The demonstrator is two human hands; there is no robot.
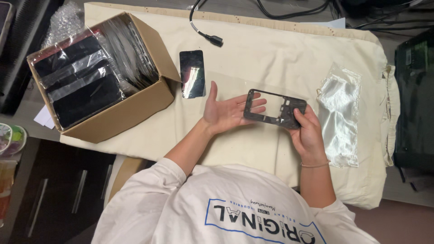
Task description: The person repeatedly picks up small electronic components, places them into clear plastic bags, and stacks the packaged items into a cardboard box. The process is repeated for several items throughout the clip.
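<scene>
A black phone frame (274, 107), a thin rectangle with an open middle, is held level above the cream cloth. My right hand (308, 133) grips its right end with the fingers curled over the edge. My left hand (224, 112) lies palm up with fingers spread, its fingertips under the frame's left end. Just left of that hand, a black phone screen panel (192, 73) rests flat on the cloth.
An open cardboard box (129, 106) of wrapped black panels stands at the left on the cream cloth (266, 54). Clear plastic bags (339, 108) lie to the right. A black cable with plug (212, 39) reaches in from the top. A dark tray (415, 99) sits far right.
</scene>
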